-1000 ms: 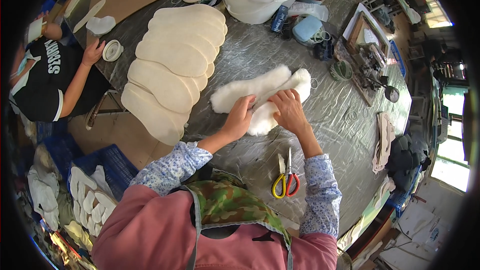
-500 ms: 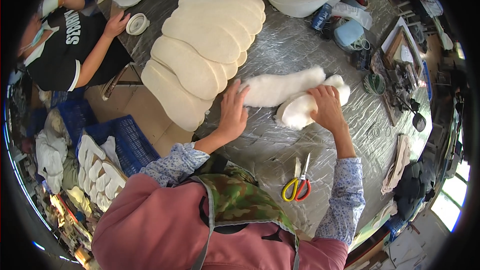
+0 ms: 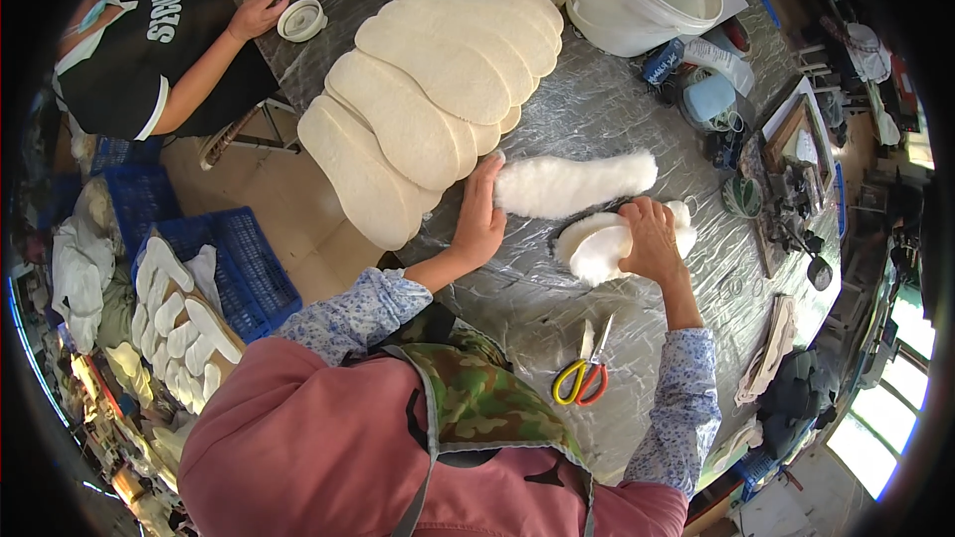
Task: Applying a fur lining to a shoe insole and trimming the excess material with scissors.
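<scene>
A white fleece insole lies flat, fluffy side up, on the silvery table cover. My left hand rests at its left end, fingers stretched out and touching its edge. Just nearer to me, my right hand is closed over a second fleece insole, which looks bent or doubled over; its smooth cream side partly shows, and my fingers hide its middle. Scissors with one yellow and one red handle lie nearer still, blades apart. Beyond my left hand, several cream insoles overlap in a fanned row.
A white bucket stands at the far side, with jars and a blue-lidded container to its right. Blue crates sit below at left, near a tray of white pieces. A co-worker's hand is near a roll of tape.
The insole under my right hand has come nearer to me, and a gap now parts it from the flat one. My left hand's fingers have drawn closer together. The whole view has shifted slightly.
</scene>
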`<state>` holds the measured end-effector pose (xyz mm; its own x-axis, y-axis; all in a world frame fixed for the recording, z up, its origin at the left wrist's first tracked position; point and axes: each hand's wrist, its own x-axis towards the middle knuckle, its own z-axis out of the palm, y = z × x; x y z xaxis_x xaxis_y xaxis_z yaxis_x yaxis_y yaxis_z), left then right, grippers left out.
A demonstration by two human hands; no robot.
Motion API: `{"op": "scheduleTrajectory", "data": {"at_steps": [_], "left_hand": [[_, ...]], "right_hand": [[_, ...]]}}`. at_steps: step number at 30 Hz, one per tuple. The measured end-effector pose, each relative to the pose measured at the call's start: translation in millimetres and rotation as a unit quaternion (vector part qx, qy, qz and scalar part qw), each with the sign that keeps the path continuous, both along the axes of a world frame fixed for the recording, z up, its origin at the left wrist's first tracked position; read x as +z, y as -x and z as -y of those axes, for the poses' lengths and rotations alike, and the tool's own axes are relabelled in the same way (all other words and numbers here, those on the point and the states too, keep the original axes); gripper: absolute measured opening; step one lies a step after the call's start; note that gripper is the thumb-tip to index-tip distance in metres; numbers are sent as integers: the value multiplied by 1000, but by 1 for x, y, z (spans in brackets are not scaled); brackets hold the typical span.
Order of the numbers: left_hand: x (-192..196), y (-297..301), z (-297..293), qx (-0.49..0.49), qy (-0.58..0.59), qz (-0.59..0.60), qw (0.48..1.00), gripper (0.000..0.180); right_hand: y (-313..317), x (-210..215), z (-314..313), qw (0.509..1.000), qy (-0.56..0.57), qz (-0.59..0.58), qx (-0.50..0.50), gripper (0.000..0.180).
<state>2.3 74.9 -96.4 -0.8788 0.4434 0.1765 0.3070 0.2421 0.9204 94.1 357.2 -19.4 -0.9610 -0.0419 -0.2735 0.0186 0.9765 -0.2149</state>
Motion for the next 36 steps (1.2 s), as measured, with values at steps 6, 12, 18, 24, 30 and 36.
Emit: {"op": "scheduleTrajectory", "data": {"at_steps": [6,12,18,24,30,36], "left_hand": [[0,-8,17,-12,-27,85,996,79],[6,-16,30,-56,-56,130,988,75],[-4,-8,3,-61,-4,54,997,80],[-9,4,-4,-119,-62,134,982,77],[25,-13,22,-167,-40,38,984,70],[55,-71,30,-385,-29,-30,922,41]], "right_hand": [[-2,7,12,997,61,8,39,49],[95,19,67,996,30,2,85,52],[76,3,65,994,60,-82,-35,66],[-142,20,82,869,54,-16,-492,40],[-240,-40,191,779,-53,-63,-622,52],[-237,-33,200,761,25,-103,-640,49]]}}
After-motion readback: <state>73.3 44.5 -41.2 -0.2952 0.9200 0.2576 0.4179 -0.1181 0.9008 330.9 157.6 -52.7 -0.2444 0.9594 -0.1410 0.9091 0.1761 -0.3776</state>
